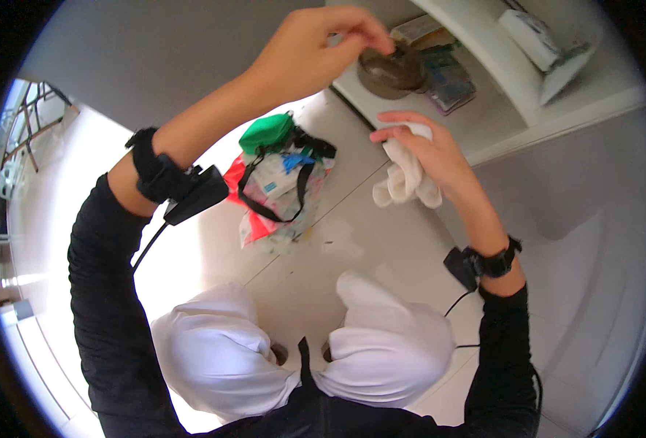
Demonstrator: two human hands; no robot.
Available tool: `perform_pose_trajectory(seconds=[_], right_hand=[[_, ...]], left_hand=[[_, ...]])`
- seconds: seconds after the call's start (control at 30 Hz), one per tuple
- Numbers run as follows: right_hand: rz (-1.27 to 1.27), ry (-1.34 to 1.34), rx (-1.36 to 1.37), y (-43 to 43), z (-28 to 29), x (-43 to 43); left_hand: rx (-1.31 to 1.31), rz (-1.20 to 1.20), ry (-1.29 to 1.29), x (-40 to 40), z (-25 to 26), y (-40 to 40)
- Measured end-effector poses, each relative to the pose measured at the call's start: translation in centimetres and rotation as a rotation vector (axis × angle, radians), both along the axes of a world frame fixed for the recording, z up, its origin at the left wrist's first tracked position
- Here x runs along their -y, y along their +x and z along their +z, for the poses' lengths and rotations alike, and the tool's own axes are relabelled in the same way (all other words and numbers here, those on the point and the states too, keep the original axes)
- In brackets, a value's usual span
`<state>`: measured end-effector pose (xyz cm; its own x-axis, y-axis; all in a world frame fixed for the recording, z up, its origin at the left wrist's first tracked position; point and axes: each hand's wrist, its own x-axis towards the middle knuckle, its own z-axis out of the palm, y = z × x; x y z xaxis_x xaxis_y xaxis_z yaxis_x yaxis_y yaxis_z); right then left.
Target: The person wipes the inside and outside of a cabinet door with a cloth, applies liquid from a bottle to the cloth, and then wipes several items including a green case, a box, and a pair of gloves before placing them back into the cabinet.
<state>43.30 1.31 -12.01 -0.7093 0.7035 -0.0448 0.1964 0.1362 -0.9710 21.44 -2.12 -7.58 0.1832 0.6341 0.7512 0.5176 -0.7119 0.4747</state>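
Observation:
My left hand (331, 46) reaches to the shelf, its thumb and fingertips at the top of a round, dark translucent lid or bowl (388, 74); whether they grip it cannot be told. My right hand (424, 145) holds a bunched white cloth (405, 175), possibly a glove, between palm and thumb, below the shelf's front edge. Beside the round object lie dark packets in plastic (448, 76).
On the floor are a green pouch (266, 133), a black strap (263, 211) and a red and clear plastic bag (257, 229) with things in it. A white shelf divider (482, 60) stands right of the packets, with a white box (530, 38) beyond. My knees are below.

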Motion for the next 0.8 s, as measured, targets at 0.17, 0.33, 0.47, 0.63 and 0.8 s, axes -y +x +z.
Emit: perform_pose_trajectory(seconds=[0.17,0.33,0.47,0.63,0.8], right_hand=[[0.075,-0.014,0.384,-7.0,-4.4,-1.6],[0.062,0.0,0.502,-9.8,-14.4,-5.9],[0.031,-0.092,0.444,-10.6,-16.6,-4.0],[-0.012,-0.192,0.477,-9.2,-14.5,-3.7],[-0.06,-0.309,0.452,-7.9,-12.2,-2.9]], left_hand=[[0.277,0.176,-0.251,3.7,-9.2,-8.0],[0.214,0.583,-0.681,3.3,-19.9,-11.7],[0.43,0.716,-0.973,3.6,-29.6,-15.6],[0.411,0.789,-1.386,1.9,-31.5,-17.1],[0.396,0.735,-1.496,0.2,-33.0,-16.9]])
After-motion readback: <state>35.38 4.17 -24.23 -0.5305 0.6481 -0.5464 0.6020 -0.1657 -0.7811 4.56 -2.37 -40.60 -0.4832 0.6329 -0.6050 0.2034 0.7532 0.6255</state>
